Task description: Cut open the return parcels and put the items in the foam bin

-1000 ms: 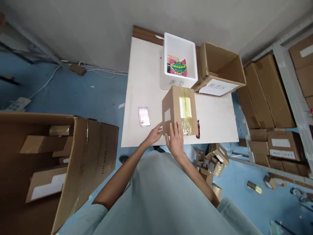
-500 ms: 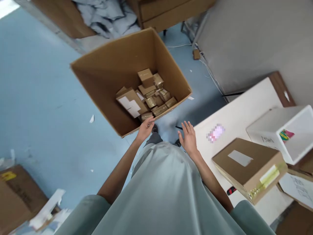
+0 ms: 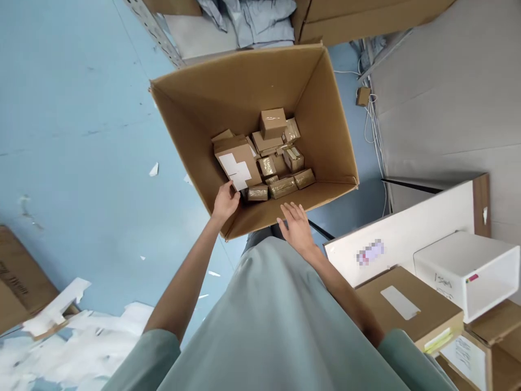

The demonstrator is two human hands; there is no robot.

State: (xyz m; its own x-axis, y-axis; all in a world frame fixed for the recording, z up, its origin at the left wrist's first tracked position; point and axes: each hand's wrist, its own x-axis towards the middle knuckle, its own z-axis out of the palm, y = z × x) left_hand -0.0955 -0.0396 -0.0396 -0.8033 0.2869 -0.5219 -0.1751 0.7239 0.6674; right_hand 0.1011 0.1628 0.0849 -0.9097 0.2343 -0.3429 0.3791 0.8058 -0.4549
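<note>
A large open cardboard carton stands in front of me with several small boxes inside. My left hand reaches over its near wall on the left. Its fingertips are at the lower corner of a flat brown box with white labels; a firm hold on it does not show. Over the near rim is my right hand, fingers stretched out and holding nothing. Beyond the hands, small taped boxes lie at the bottom, and a cube-shaped box sits on top of others.
On my right, a white table bears a brown box and a white bin. Cables run along the wall. White scraps and another carton are at lower left. Grey-blue cloth lies behind the carton.
My left hand has moved from the near rim to the labelled box inside. My right hand has shifted left onto the carton's near edge. The whole view has turned.
</note>
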